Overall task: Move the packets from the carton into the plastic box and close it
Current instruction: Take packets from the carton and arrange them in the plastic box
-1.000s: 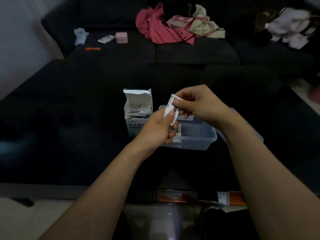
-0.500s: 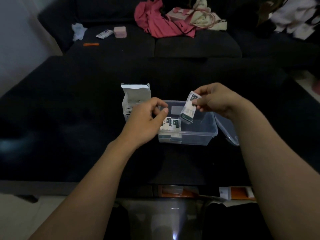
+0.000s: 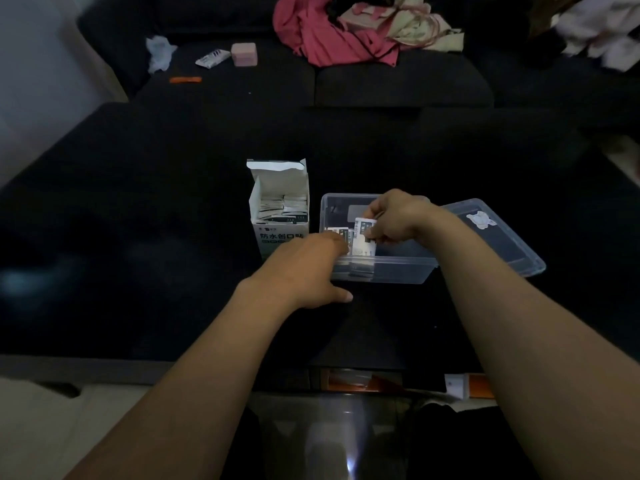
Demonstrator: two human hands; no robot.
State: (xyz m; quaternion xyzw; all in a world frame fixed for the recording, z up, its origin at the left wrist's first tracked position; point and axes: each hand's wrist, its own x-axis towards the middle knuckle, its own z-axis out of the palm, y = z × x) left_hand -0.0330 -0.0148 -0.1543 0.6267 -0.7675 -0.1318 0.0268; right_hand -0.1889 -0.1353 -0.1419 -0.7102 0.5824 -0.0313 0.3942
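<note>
The right hand (image 3: 398, 220) reaches down into the plastic box (image 3: 381, 270), its fingers (image 3: 375, 233) pinching a white packet (image 3: 364, 239) by the upper edge; the packet stands nearly upright inside the box, just below those fingers. To the left of them, a second packet (image 3: 341, 233) leans against the box's left wall. The left hand (image 3: 304, 271) rests at the box's near left corner, thumb stretched out along the dark worktop (image 3: 138, 237); its fingers are hidden behind the knuckles, so I cannot tell whether they grip the rim. Just beyond the left hand stands the carton (image 3: 280, 216), flap up, with more packets packed inside. The clear lid (image 3: 491, 237) lies tilted against the box's right side, beyond the right wrist.
</note>
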